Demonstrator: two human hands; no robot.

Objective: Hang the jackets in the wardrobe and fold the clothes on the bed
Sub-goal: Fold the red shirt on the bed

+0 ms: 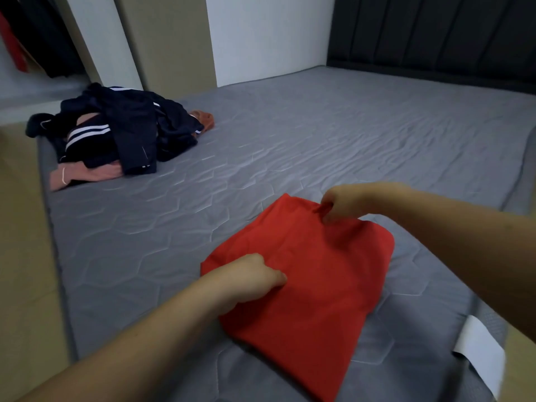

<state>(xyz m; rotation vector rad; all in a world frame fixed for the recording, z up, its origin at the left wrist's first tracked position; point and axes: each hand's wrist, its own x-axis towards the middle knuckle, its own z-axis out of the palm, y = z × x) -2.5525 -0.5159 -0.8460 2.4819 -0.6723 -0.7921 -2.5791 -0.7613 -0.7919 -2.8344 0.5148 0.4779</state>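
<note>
Both hands have a grip on the folded red garment [304,274]: the right hand [340,203] pinches its far edge between thumb and curled fingers, at about one o'clock on the cloth, and the left hand [252,275] pinches the fabric at its left side, near nine o'clock. Held at two separated spots like this, the cloth stays taut and squared, which I judge suits either a further fold or a tidy shift of the bundle.

The bed [290,146], with its grey quilted mattress, carries everything. The red garment lies flat on it at the near edge, around five o'clock in the view, close to the person so both arms reach it easily.

At ten o'clock, well apart from it, sits the heap of unfolded clothes [116,132]: dark navy items with white stripes (likely the jackets, though I cannot be sure) on top of a pink piece [87,174], with an orange piece [204,118] peeking out at the heap's right end. It lies near the wardrobe [32,36] opening at eleven o'clock, where dark and red clothing hangs, handy for the hanging step that looks not yet done.

A white label [478,352] sticks out at the mattress edge, at four o'clock.
</note>
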